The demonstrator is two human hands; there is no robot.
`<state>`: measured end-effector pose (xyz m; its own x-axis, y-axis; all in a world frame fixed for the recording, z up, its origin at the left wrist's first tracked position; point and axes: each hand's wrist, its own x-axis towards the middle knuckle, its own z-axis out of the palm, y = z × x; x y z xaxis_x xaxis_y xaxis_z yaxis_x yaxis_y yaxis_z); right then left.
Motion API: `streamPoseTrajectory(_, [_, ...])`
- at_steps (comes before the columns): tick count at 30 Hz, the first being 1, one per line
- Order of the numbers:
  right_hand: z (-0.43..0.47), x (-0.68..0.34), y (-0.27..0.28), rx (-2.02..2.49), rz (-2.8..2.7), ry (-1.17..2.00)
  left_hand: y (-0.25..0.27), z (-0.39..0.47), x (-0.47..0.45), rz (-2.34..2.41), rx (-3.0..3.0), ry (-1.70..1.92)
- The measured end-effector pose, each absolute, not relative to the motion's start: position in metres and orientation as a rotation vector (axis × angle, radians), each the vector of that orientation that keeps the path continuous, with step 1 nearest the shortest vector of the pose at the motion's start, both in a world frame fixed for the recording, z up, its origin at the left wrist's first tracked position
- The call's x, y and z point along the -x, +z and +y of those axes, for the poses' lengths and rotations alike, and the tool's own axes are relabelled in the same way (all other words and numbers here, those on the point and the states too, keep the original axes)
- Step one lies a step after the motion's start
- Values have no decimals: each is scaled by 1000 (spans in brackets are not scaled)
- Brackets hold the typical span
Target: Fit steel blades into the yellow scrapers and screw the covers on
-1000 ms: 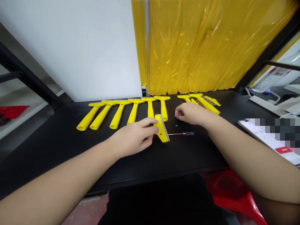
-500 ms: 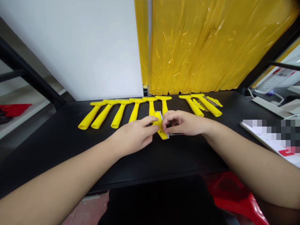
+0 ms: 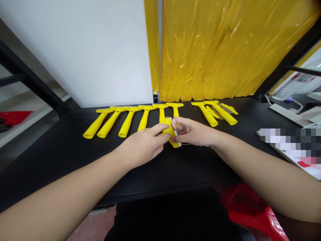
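Note:
My left hand (image 3: 147, 142) is closed around a yellow scraper (image 3: 167, 122) held over the front of the black table. A metal blade edge (image 3: 180, 145) runs along the scraper's right side. My right hand (image 3: 192, 130) has its thumb and curled fingers pinched at that edge, partly hiding it. A thin metal rod (image 3: 186, 144) shows just under the right hand; what it belongs to is hidden. Behind the hands, several yellow scrapers (image 3: 108, 124) lie in a row, hollow handle ends toward me.
More yellow scrapers (image 3: 220, 112) and flat yellow pieces (image 3: 230, 108) with a metal strip lie at the back right. Behind the black table (image 3: 140, 177) stand a white panel (image 3: 100, 50) and a yellow plastic-wrapped stack (image 3: 213, 50). A red stool-like object (image 3: 250, 211) is below, right.
My right hand has moved slightly left and up, its fingers now closer against the scraper's edge. The scraper has risen a little; my left hand stays almost still.

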<state>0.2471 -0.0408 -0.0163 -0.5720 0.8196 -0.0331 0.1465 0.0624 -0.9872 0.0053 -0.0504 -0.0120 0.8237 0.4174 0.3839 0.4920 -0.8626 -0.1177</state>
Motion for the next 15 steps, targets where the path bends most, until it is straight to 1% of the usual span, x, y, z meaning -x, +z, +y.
streamPoseTrajectory(6, [-42,-249,-12,1029,-1594,1694,-11,-52,-4,-697,2759,-590])
streamPoseTrajectory(15, [-42,-253,-9,1051,-1542,1698,-6,-55,-4,-655,2783,-548])
